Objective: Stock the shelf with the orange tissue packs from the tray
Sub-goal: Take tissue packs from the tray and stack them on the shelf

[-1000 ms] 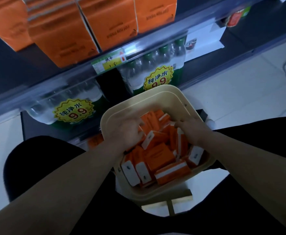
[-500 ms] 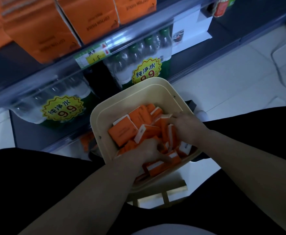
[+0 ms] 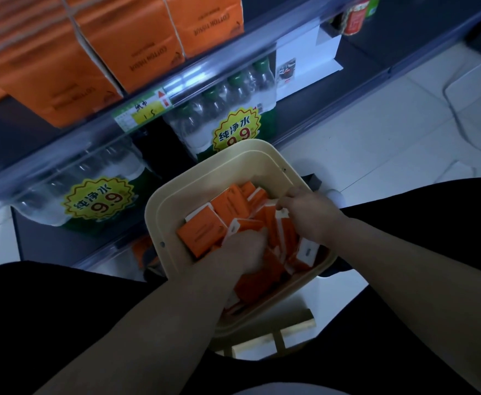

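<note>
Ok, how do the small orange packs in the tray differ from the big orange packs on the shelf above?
Size: the tray packs are far smaller than the shelf packs.
Pose: the tray packs lie jumbled at mixed angles; the shelf packs stand side by side.
Look: the tray packs have white ends; the shelf packs show orange faces with dark print.
Both are orange.

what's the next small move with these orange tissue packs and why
Probably close both hands on a bunch and lift it clear of the cream plastic tray: the left hand and right hand are sunk among the orange-and-white tissue packs, none lifted yet.
</note>
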The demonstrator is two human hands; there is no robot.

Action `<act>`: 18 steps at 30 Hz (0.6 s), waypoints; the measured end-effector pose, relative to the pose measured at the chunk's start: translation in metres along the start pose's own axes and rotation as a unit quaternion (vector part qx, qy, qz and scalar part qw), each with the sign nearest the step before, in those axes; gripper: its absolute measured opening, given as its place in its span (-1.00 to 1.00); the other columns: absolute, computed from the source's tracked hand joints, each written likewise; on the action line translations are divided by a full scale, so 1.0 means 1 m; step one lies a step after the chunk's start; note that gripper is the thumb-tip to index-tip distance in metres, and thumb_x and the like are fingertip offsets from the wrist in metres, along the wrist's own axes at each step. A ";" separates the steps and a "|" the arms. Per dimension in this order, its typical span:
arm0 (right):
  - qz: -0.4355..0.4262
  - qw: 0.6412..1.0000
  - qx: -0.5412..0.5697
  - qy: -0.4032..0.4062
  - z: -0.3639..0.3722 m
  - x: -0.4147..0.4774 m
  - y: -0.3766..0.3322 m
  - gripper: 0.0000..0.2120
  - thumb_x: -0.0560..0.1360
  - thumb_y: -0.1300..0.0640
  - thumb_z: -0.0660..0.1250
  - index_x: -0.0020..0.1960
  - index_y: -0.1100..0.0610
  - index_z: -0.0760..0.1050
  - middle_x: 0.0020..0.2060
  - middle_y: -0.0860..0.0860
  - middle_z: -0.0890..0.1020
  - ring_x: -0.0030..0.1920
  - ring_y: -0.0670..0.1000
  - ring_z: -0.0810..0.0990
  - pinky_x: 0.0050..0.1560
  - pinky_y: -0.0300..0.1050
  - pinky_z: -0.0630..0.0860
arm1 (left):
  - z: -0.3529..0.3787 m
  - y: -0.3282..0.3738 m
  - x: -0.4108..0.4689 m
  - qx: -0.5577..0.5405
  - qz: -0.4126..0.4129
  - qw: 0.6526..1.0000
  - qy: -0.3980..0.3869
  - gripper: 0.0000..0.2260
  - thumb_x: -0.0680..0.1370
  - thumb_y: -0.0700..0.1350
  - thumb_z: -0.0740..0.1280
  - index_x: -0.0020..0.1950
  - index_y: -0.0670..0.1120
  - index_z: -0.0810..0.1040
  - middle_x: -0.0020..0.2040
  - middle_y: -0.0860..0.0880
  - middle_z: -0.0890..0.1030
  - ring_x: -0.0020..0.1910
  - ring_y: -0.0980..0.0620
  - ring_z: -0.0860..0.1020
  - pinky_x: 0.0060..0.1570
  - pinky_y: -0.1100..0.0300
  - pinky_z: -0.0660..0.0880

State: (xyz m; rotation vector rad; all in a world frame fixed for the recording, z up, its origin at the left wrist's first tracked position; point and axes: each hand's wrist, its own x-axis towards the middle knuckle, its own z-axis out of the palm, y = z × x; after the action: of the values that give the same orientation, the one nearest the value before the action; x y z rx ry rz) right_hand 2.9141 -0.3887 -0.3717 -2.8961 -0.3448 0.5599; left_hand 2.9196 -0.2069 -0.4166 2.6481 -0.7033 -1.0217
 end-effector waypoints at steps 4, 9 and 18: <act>-0.033 0.999 -0.001 0.007 -0.003 0.001 -0.006 -0.64 0.56 0.12 0.14 0.33 -0.03 0.42 0.24 0.04 0.46 0.25 0.11 0.42 0.09 -0.08 0.36 | -0.028 -0.012 -0.011 -0.085 -0.017 0.996 0.003 -0.49 0.45 -0.07 0.40 0.38 0.00 0.38 0.18 0.01 0.54 0.16 0.00 0.51 0.13 0.19 0.43; -0.037 0.999 -0.014 -0.013 -0.006 0.005 -0.020 -0.61 0.56 0.06 0.13 0.37 -0.03 0.37 0.28 0.04 0.45 0.26 0.12 0.45 0.13 -0.06 0.39 | -0.077 -0.057 -0.033 -0.098 -0.102 0.985 0.104 -0.55 0.29 0.12 0.36 0.14 0.01 0.55 0.09 0.05 0.55 0.09 0.01 0.51 0.11 0.13 0.43; -0.041 0.997 -0.008 -0.070 0.012 0.046 -0.043 -0.65 0.52 -0.02 0.25 0.29 -0.04 0.42 0.25 0.05 0.47 0.21 0.12 0.49 0.16 0.04 0.48 | -0.078 -0.099 -0.070 -0.177 -0.092 0.947 0.251 -0.53 0.44 -0.09 0.36 0.35 -0.04 0.43 0.15 0.05 0.52 0.06 0.11 0.48 -0.03 0.34 0.32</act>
State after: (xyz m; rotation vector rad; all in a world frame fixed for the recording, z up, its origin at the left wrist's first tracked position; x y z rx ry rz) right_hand 2.9426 -0.3347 -0.3892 -2.8489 -0.4867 0.7506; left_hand 2.9628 -0.0844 -0.3549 2.5153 -0.1459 -0.4132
